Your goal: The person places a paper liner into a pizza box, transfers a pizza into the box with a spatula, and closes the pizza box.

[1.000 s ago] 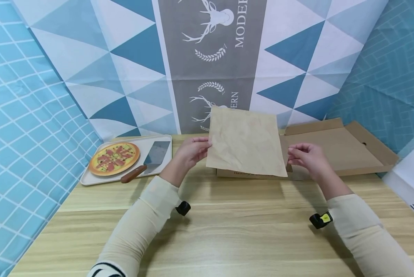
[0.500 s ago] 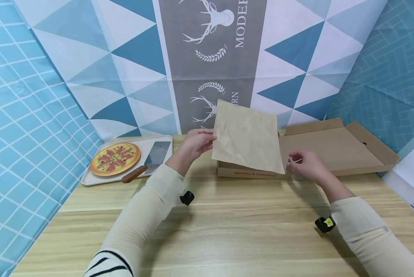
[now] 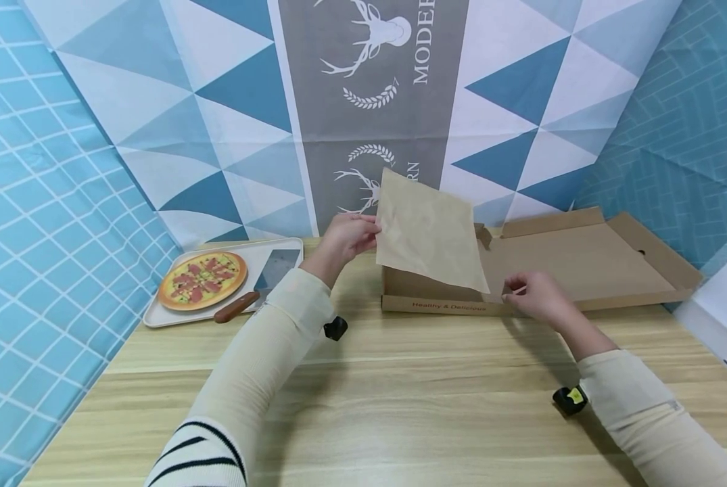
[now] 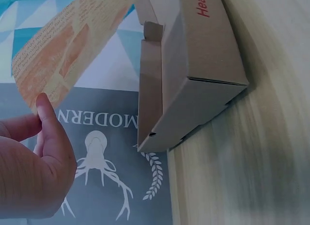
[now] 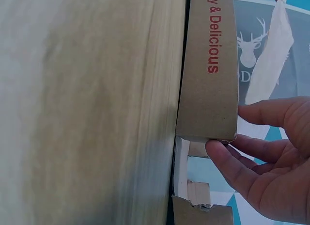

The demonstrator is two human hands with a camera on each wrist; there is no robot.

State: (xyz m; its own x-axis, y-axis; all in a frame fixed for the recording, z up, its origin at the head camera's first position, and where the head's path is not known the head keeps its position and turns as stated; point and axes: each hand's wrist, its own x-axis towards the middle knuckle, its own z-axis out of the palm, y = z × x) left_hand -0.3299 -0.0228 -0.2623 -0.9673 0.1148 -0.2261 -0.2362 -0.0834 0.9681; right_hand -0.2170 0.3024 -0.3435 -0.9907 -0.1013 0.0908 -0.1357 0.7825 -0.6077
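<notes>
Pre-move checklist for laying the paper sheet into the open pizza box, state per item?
1. Left hand pinches paper sheet at its edge: ok.
2. Right hand off the sheet, thumb at the pizza box front corner: ok.
3. Box lid folded back, tray open: ok.
4. Sheet lined up flat over tray: not ok, it hangs tilted.
5. Tray floor free of debris: cannot tell, sheet hides it.
6. Pizza and spatula on white tray, apart from box: ok.
</notes>
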